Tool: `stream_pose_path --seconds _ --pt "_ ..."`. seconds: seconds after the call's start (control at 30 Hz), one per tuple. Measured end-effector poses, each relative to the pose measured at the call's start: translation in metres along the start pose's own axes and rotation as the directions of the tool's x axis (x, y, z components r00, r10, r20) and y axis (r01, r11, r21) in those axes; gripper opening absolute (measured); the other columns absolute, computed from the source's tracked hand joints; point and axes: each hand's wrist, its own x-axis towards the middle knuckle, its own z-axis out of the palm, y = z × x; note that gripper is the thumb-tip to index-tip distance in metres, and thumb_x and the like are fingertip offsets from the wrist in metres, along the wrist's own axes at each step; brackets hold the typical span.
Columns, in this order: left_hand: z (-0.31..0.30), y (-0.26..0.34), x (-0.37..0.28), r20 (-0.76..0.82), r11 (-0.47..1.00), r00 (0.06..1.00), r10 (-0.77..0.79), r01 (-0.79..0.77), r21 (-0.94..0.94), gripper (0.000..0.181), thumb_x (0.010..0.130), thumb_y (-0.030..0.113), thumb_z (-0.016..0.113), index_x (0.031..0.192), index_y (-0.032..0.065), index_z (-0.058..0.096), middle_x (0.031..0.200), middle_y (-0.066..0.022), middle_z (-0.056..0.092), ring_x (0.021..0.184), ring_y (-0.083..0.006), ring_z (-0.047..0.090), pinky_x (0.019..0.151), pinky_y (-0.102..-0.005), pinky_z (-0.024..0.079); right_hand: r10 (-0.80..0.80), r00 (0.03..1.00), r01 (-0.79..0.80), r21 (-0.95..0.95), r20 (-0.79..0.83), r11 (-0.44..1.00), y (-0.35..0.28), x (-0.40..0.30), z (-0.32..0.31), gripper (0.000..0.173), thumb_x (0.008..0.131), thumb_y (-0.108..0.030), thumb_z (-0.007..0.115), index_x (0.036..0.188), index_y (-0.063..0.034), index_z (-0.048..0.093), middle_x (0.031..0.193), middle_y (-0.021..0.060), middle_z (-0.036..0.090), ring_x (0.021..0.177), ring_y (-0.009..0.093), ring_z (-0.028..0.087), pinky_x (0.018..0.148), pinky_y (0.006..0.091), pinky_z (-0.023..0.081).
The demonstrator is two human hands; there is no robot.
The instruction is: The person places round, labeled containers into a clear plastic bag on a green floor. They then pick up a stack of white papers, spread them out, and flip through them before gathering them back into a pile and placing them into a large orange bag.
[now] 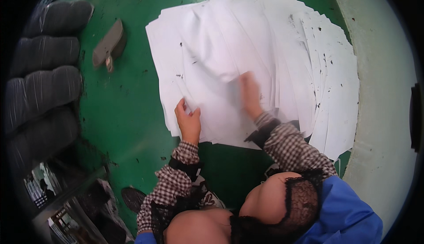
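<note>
A wide, fanned pile of large white paper sheets (212, 61) lies on the green floor in front of me, with dark specks scattered over it. My left hand (189, 121) rests at the near left part of the pile, its thumb and forefinger apart beside a raised crease in a sheet. Over the middle of the pile, my right hand (250, 93) is blurred by motion, fingers bent. A grey smear lies just left of it; whether that is a held thing or a shadow cannot be told. Checked sleeves with dark bands cover both forearms.
Several black bundles in clear film (44, 81) are stacked along the left. A grey-brown scoop-shaped object (111, 41) lies on the green floor (122, 111). A pale raised ledge or wall (381, 94) borders the pile's right side. A dark frame (69, 191) stands at lower left.
</note>
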Motion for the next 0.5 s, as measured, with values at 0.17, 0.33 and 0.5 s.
stream_pose_path --seconds 0.17,0.33,0.5 --pt "0.002 0.016 0.013 0.49 0.72 0.841 -0.229 0.486 -0.496 0.039 0.086 0.01 0.069 0.119 -0.0068 0.056 0.114 -0.0151 0.062 0.097 -0.0181 0.062 0.084 -0.0307 0.051 0.158 0.901 -0.015 0.335 -0.403 0.942 0.012 0.041 -0.071 0.004 0.092 0.0 0.05 0.094 -0.0029 0.052 0.087 0.0034 0.055 0.075 0.012 0.052 0.07 0.0294 0.047" --pt "0.007 0.052 0.015 0.459 0.905 0.879 -0.13 0.294 -0.307 0.032 0.087 0.014 0.071 0.11 -0.0075 0.062 0.101 -0.0113 0.068 0.086 -0.0159 0.065 0.077 -0.0291 0.053 -0.169 0.826 0.243 0.069 -0.538 0.968 -0.055 0.047 -0.119 0.021 0.094 -0.001 0.046 0.111 -0.0043 0.058 0.112 0.0106 0.059 0.093 0.02 0.062 0.08 0.0283 0.051" --pt "0.037 0.07 0.021 0.561 0.834 0.828 0.026 0.291 -0.468 0.033 0.089 0.013 0.068 0.117 -0.0022 0.06 0.107 -0.0056 0.067 0.093 -0.0125 0.061 0.082 -0.0283 0.05 -0.469 0.727 0.622 -0.191 0.502 0.759 -0.098 0.001 -0.074 0.04 0.086 -0.017 0.058 0.125 -0.0118 0.058 0.145 0.0115 0.043 0.141 0.035 0.027 0.114 0.0596 0.015"
